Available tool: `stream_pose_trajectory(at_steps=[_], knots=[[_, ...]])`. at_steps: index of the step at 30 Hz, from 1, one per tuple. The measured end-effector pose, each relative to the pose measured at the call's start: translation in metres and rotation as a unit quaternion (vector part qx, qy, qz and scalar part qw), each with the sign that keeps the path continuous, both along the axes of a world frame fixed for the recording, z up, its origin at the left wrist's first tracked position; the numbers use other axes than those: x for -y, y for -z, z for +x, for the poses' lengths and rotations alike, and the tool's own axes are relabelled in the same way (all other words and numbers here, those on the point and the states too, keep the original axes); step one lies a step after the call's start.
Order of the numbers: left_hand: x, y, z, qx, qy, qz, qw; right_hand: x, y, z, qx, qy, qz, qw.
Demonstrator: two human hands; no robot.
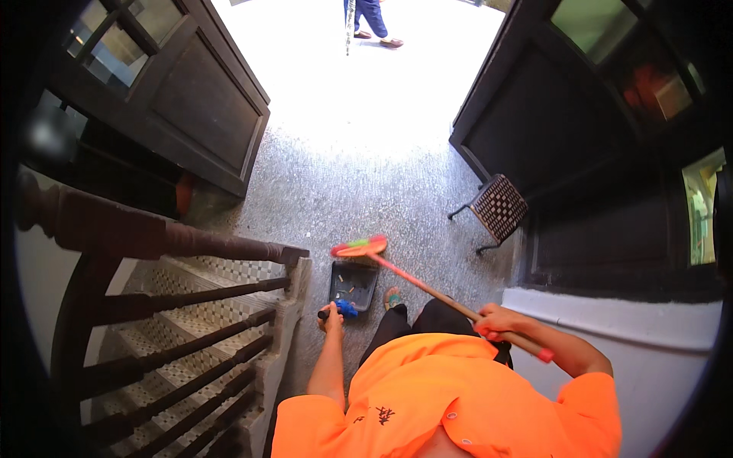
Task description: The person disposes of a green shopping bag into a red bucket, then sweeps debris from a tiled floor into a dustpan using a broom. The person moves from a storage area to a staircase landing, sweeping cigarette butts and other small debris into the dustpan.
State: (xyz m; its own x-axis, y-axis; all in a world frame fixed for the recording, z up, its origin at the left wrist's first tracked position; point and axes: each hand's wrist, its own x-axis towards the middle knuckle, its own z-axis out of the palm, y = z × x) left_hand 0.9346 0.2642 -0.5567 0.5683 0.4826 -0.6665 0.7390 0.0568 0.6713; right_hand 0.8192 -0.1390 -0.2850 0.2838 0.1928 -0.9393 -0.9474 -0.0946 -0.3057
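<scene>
My left hand point(331, 316) is closed on the handle of a black dustpan point(372, 284), which rests on the floor just left of my feet. A bright blue piece point(347, 308), perhaps cloth or plastic, shows where handle and pan meet. Several small pale bits lie inside the pan. Wrapped round a broom's stick point(424, 287), my right hand point(496, 320) grips it near the red-capped upper end. The broom's red, orange and green head point(359, 246) lies just beyond the pan's far edge, its bristles slightly blurred.
A staircase with a dark wooden railing point(229, 243) rises on my left. Dark double doors point(210, 107) stand open onto bright ground, where a person in blue trousers point(372, 15) is. On the right, a small stool with a checkered seat point(500, 208) stands by the door.
</scene>
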Motion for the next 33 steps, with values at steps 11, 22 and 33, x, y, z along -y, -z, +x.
stream_pose_trajectory(at_steps=[11, 22, 33], knots=[[0.051, -0.025, 0.136, 0.014, -0.067, -0.05, 0.996, 0.123, -0.044, 0.16, 0.043, 0.024, 0.077, 0.996], [0.095, -0.056, 0.327, 0.005, -0.131, -0.083, 0.988, 0.228, -0.013, 0.359, 0.137, 0.071, 0.021, 0.988], [0.186, -0.042, 0.547, 0.017, -0.125, -0.023, 0.992, 0.271, 0.007, 0.581, 0.04, 0.234, 0.038, 0.971]])
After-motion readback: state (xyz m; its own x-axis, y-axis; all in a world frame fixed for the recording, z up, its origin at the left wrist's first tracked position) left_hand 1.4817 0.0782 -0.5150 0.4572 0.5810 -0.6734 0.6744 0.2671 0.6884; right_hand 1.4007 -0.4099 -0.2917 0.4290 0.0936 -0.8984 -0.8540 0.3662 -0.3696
